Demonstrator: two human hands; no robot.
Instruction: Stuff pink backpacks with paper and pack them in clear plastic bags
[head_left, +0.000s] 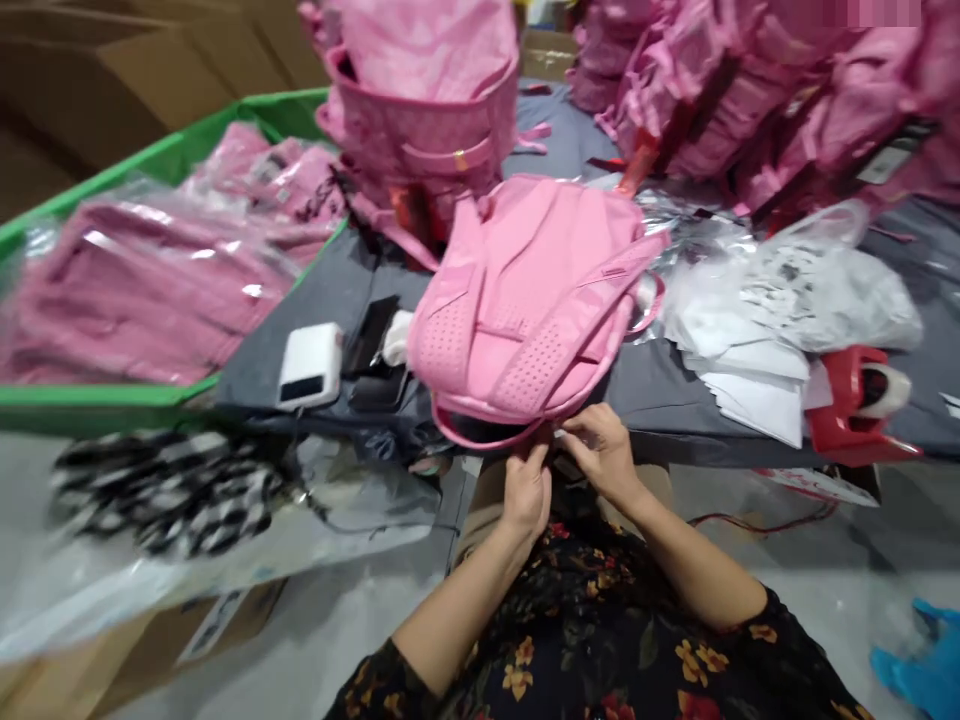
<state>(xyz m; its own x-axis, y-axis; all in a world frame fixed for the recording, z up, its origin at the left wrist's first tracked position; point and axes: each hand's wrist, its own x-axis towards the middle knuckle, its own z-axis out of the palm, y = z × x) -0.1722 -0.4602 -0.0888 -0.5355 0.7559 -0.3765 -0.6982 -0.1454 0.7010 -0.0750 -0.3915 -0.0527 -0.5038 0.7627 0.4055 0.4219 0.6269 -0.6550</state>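
Note:
A pink backpack [540, 290] lies on the grey-covered table with its shoulder straps facing up and its loop handle toward me. Just below its near edge, at the table's front, both my hands are close together. My left hand [527, 490] is closed, thumb pressed against the fingers. My right hand [606, 452] is in a pinch beside it, with a tiny pale bit near its fingertips. What either hand holds is too small and dark to make out.
Left is a green-rimmed bin [150, 395] of bagged pink items. A white power bank [311, 365], white papers [757, 390], a plastic bag [832, 285] and a red tape dispenser [855, 405] lie on the table. More pink backpacks [435, 130] stand behind.

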